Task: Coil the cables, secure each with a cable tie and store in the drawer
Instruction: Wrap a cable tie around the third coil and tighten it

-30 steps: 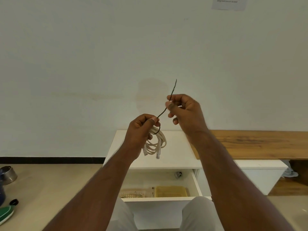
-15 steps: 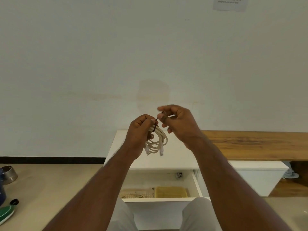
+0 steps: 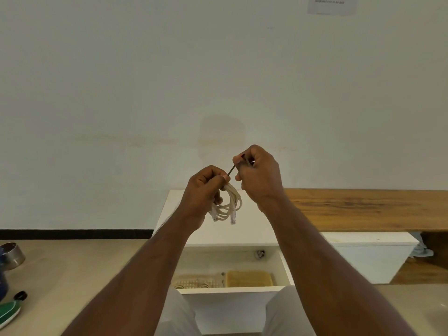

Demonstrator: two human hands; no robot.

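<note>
My left hand (image 3: 204, 190) grips a coiled white cable (image 3: 229, 206) at the top of its loops; its two clear plugs hang down. A thin black cable tie (image 3: 232, 169) runs from the coil up to my right hand (image 3: 258, 173), which pinches its free end between thumb and fingers. Both hands are held up in front of the wall, above a white cabinet (image 3: 252, 229). Below them an open white drawer (image 3: 232, 291) holds a yellow box (image 3: 248, 278) and a pale perforated basket (image 3: 197, 282) with coiled cables inside.
A wooden bench top (image 3: 363, 209) runs to the right of the cabinet. On the floor at the left lie a metal tin (image 3: 11, 253), a small black cap (image 3: 20, 295) and a green object (image 3: 8, 311). My knees (image 3: 179, 316) flank the drawer front.
The tie's long tail stood up from my right hand a second ago. My right hand dropped close to the coil, then pulled up and right again with a short stretch of tie showing.
</note>
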